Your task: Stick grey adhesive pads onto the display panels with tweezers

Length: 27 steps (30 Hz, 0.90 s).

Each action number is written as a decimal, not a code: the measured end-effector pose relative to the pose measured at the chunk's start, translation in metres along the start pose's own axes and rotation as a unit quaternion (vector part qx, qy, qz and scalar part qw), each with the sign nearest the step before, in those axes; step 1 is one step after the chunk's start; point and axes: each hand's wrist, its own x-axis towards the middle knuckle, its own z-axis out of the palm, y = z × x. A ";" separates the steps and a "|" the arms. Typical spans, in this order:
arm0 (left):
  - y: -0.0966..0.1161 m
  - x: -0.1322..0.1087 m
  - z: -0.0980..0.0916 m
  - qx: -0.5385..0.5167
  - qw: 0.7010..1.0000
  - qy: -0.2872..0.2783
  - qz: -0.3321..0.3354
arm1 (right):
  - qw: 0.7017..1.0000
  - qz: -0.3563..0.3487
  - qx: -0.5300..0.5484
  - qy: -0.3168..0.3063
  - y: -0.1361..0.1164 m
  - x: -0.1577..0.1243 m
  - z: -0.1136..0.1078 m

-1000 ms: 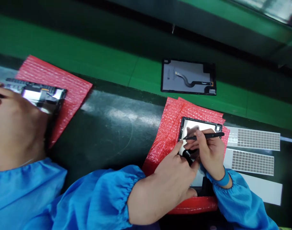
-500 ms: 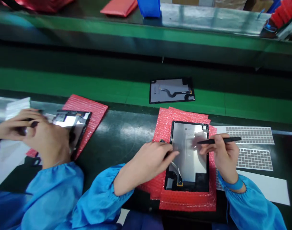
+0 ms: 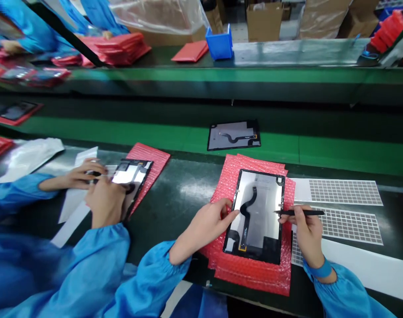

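A display panel (image 3: 257, 221) lies back side up on red bubble wrap bags (image 3: 254, 278), its dark flex cable (image 3: 246, 216) curving up across the silver backing. My left hand (image 3: 209, 221) rests at the panel's left edge, thumb and forefinger apart, with nothing seen between them. In my right hand (image 3: 305, 225), black tweezers (image 3: 307, 213) are gripped, their tip over the panel's right edge. Sheets of small square stickers (image 3: 347, 192) lie to the right, beside a plain white sheet (image 3: 370, 269).
Another panel (image 3: 233, 135) lies on the green strip behind. At the left, a co-worker's hands (image 3: 105, 198) work over a panel (image 3: 131, 176) on red wrap. A blue bin (image 3: 219, 43) and red bags (image 3: 190, 51) sit on the raised shelf.
The view has tilted up. The flex cable, earlier bent low near my left hand, now extends up over the panel. My right hand and the tweezers have moved to the panel's right edge.
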 end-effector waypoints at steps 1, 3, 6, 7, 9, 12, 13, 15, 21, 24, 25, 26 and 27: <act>0.000 0.001 0.003 -0.011 1.000 0.000 0.006 | 1.000 0.008 0.012 0.003 0.002 0.000 -0.001; 0.001 0.000 0.009 -0.028 0.999 0.006 0.022 | 0.999 0.031 0.041 0.003 0.007 0.001 -0.002; 0.007 -0.001 0.015 -0.139 0.988 0.027 0.056 | 0.993 0.069 0.091 0.008 0.011 0.003 -0.002; 0.010 0.001 0.016 -0.181 0.981 0.032 0.068 | 0.991 0.078 0.107 0.011 0.012 0.004 -0.002; 0.020 0.013 0.015 -0.255 0.962 0.041 0.085 | 0.987 0.084 0.138 0.024 0.012 0.006 -0.003; 0.041 0.056 0.007 -0.317 0.942 0.060 0.095 | 0.981 0.060 0.173 0.065 0.008 0.010 -0.006; 0.049 0.078 0.003 -0.333 0.935 0.069 0.098 | 0.979 0.049 0.182 0.080 0.006 0.011 -0.007; 0.067 0.131 -0.003 -0.338 0.931 0.087 0.108 | 0.975 0.034 0.197 0.096 0.003 0.014 -0.009; 0.120 0.288 0.000 -0.308 0.936 0.141 0.094 | 0.973 0.026 0.202 0.109 0.005 0.021 -0.013; 0.127 0.331 0.002 -0.266 0.948 0.159 0.067 | 0.972 0.019 0.205 0.113 0.007 0.025 -0.016; 0.124 0.338 -0.002 -0.247 0.954 0.163 0.056 | 0.972 0.019 0.205 0.116 0.008 0.026 -0.017; 0.117 0.343 -0.009 -0.224 0.959 0.168 0.043 | 0.971 0.021 0.204 0.119 0.008 0.027 -0.019; 0.107 0.343 -0.020 -0.198 0.964 0.173 0.029 | 0.971 0.025 0.202 0.121 0.008 0.027 -0.020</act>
